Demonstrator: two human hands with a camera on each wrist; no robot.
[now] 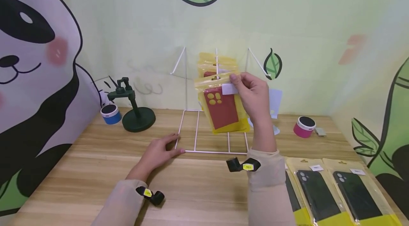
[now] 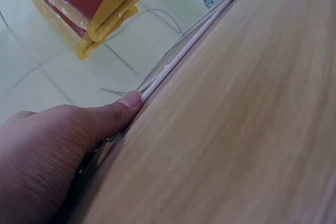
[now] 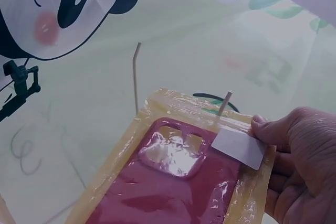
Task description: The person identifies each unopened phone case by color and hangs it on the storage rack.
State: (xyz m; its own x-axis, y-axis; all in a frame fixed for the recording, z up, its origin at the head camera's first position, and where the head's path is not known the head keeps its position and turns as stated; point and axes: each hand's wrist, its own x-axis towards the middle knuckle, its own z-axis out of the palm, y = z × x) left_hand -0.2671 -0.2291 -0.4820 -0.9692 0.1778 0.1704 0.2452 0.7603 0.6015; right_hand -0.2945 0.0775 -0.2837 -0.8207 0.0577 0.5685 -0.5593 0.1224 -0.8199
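Observation:
My right hand point(image 1: 255, 94) pinches the upper right edge of a clear-and-yellow bag with a red phone case point(image 1: 220, 107) inside, beside its white label point(image 3: 239, 148). The bag's hanging hole is right at the tip of the middle prong of a white wire display rack point(image 1: 211, 152). Behind it, a second packaged phone case point(image 1: 207, 61) hangs on that prong. My left hand point(image 1: 158, 153) rests at the rack's front left base corner, fingers extended and spread. Up close in the left wrist view, its thumb presses the base wire point(image 2: 173, 64); its other fingers are mostly hidden.
Several bagged black phone cases point(image 1: 319, 194) lie at the front right. A dark green stand point(image 1: 137, 117) and a blue round speaker point(image 1: 111, 114) are on the left. At the right are a pink round speaker point(image 1: 304, 127) and a light blue stand point(image 1: 275, 103). A painted wall rises behind.

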